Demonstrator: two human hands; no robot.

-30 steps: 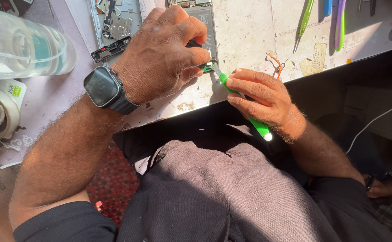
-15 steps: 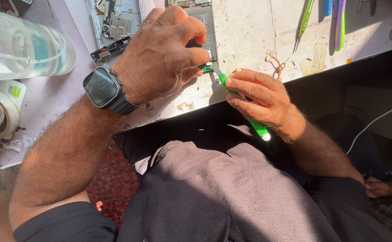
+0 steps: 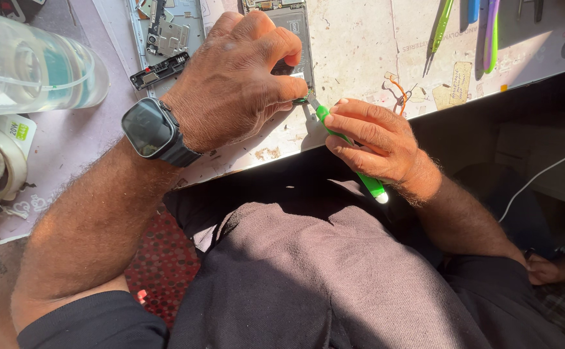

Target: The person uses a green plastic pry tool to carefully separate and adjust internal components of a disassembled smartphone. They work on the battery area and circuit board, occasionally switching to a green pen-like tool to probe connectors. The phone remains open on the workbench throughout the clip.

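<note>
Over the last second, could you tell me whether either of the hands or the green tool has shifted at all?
Nothing has visibly changed. The left hand still pins down the opened phone at the workbench edge, and the right hand still holds the green tool with its tip at the phone's lower corner. The smartwatch and clear container lie as before.

Green screwdriver (image 3: pixel 350 152) against opened phone (image 3: pixel 295 29)

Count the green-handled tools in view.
2: one in the right hand, its tip at the opened phone; one green tool lying at the bench's top edge. Others may be hidden.
</note>
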